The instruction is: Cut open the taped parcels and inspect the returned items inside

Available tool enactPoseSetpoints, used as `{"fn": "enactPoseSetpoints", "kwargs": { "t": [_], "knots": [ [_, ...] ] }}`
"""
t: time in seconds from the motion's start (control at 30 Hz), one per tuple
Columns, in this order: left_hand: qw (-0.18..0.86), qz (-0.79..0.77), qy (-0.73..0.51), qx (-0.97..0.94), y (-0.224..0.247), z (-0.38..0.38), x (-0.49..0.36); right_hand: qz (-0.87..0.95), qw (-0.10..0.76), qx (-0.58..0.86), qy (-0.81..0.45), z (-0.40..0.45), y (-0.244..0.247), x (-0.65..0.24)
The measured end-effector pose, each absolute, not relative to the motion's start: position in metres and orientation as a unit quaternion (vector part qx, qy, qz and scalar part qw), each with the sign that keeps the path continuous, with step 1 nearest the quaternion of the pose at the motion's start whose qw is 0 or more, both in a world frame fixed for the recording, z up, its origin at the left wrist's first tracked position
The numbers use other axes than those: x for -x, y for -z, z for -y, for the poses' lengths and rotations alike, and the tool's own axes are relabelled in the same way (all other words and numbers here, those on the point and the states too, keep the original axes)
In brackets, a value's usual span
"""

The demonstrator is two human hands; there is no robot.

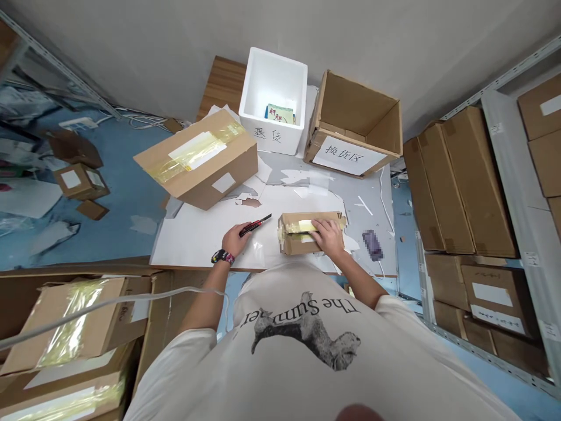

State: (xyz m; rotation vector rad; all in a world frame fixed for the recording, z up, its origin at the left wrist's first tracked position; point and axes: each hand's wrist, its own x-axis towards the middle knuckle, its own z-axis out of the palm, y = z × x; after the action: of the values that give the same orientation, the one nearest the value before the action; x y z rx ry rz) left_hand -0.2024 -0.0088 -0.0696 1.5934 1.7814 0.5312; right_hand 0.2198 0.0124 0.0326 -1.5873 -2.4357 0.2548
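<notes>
Gripped in the left hand is a black-and-red utility knife; near the front edge of the white-grey surface, a small brown cardboard box is touched by the right hand, its grip unclear.

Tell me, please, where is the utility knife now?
In the head view, the utility knife is in the left hand, just left of the small cardboard box.

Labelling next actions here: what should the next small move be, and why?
Probably lay the knife down: the left hand holds it blade out, clear of the small box, and a dark gap shows along that box's taped flap, where the right hand rests.
</notes>
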Motion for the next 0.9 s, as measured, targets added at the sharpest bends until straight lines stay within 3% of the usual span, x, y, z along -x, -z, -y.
{"fn": "enactPoseSetpoints", "kwargs": {
  "t": [0.17, 0.3, 0.43, 0.5, 0.6, 0.9],
  "knots": [
    [0.298, -0.774, -0.143, -0.54, 0.085, 0.025, 0.18, 0.822, 0.169, 0.528, -0.129, -0.004, -0.033, -0.245],
    [0.275, -0.778, -0.225, -0.518, 0.078, 0.02, 0.155, 0.727, 0.254, 0.624, -0.129, -0.005, -0.03, -0.277],
    [0.392, -0.69, -0.331, -0.511, 0.052, 0.017, 0.106, 0.586, 0.315, 0.718, -0.203, 0.0, -0.012, -0.305],
    [0.438, -0.637, -0.332, -0.541, 0.036, 0.015, 0.081, 0.537, 0.317, 0.732, -0.274, 0.004, -0.002, -0.307],
    [0.41, -0.616, -0.286, -0.609, 0.015, 0.006, 0.056, 0.511, 0.297, 0.729, -0.345, 0.012, 0.01, -0.296],
    [0.325, -0.64, -0.171, -0.675, -0.02, -0.041, 0.057, 0.52, 0.276, 0.735, -0.336, 0.027, 0.024, -0.274]
  ]
}}
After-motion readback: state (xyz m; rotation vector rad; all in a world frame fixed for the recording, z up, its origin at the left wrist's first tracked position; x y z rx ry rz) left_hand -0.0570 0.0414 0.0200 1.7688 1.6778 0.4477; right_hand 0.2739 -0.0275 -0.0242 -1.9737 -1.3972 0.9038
